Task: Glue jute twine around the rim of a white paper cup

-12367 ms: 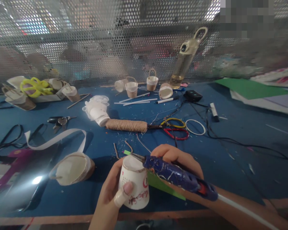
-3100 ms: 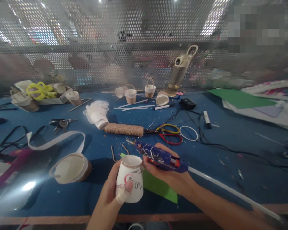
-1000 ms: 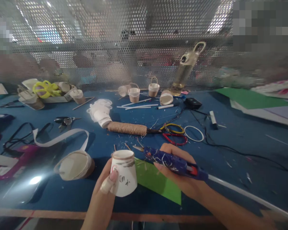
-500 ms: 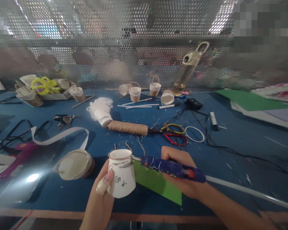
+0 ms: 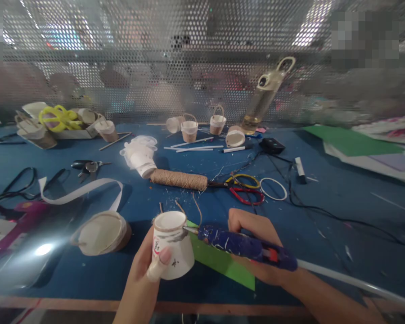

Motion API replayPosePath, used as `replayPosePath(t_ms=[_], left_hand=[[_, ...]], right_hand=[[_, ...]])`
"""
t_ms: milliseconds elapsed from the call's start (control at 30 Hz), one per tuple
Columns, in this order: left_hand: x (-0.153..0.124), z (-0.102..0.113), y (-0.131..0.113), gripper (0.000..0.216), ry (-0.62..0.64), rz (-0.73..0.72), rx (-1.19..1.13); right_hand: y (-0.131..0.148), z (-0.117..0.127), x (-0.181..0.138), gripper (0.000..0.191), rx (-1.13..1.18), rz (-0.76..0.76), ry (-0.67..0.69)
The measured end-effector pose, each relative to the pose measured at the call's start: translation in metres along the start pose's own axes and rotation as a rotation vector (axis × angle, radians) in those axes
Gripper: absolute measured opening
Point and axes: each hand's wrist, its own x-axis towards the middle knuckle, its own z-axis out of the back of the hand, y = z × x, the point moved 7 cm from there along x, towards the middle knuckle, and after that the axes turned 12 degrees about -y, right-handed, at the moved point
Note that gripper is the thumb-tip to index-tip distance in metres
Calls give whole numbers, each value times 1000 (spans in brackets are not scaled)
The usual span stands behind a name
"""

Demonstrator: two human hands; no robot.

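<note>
Near the table's front edge, my left hand (image 5: pixel 146 270) is closed around a white paper cup (image 5: pixel 175 254) with dark marks drawn on it and a band of twine near its upper rim. My right hand (image 5: pixel 259 238) grips a blue hot glue gun (image 5: pixel 243 243) with a long white glue stick out of its back end. The gun's metal nozzle meets the cup's side just under the rim. Behind my hands lies a roll of brown twine (image 5: pixel 180 179), with a loose strand trailing toward the cup. A green paper sheet (image 5: pixel 222 263) lies beneath the gun.
Left of the cup sits a larger twine-trimmed cup (image 5: pixel 104 234). Scissors (image 5: pixel 246 189) with red and yellow handles lie beyond the gun. Small handled baskets (image 5: pixel 189 130) and a tilted bottle (image 5: pixel 266 96) stand by the perforated metal screen (image 5: pixel 128 90). A black cable (image 5: pixel 344 213) crosses the right side.
The cup has turned in my left hand, and the thumb now covers part of the marks. The glue gun has shifted slightly down and right, its nozzle still at the cup's upper side.
</note>
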Motion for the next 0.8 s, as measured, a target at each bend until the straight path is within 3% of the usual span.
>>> replayPosePath(t_ms=[267,800], left_hand=[[-1,8,5,59,-19,-61,13],[-5,1,-2,55,13,-74,29]], right_hand=[[-5,1,-5,27,6,10,-1],[3,1,1,27,-36,-36,7]])
